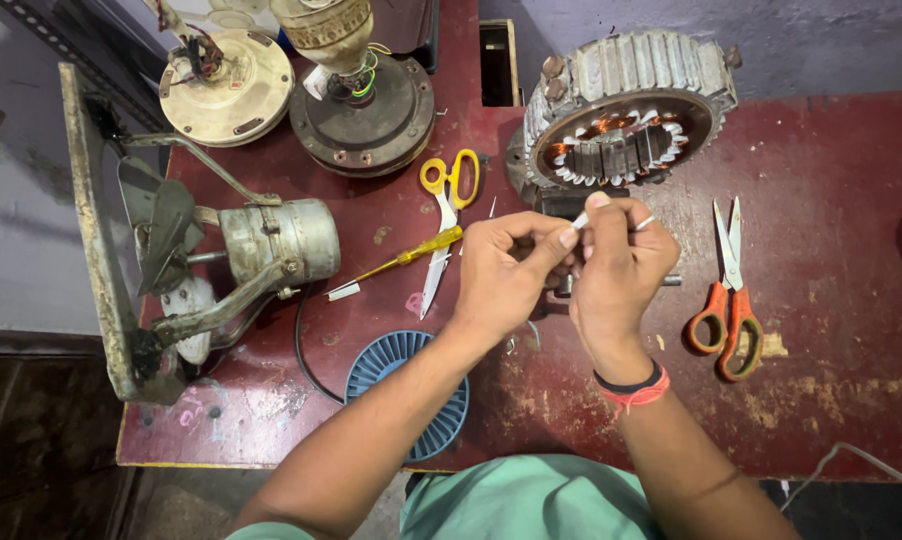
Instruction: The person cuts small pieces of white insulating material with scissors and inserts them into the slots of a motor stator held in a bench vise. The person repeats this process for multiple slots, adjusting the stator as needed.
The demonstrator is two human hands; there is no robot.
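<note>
Copper-wound motor stator [621, 125] lies on the red table [831, 170], windings exposed. Just below it, the left hand [506, 270] and right hand [621, 265] both pinch a thin white sleeve [580, 220], not yet fitted; orange scissors [728, 300] lie right of the stator.

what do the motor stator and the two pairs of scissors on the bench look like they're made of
The stator looks like dull grey cast metal with ribbed fins, and coppery windings with white insulation show inside. The yellow-handled scissors and the orange-handled scissors have bright steel-looking blades; the glossy handles are probably plastic.
</note>
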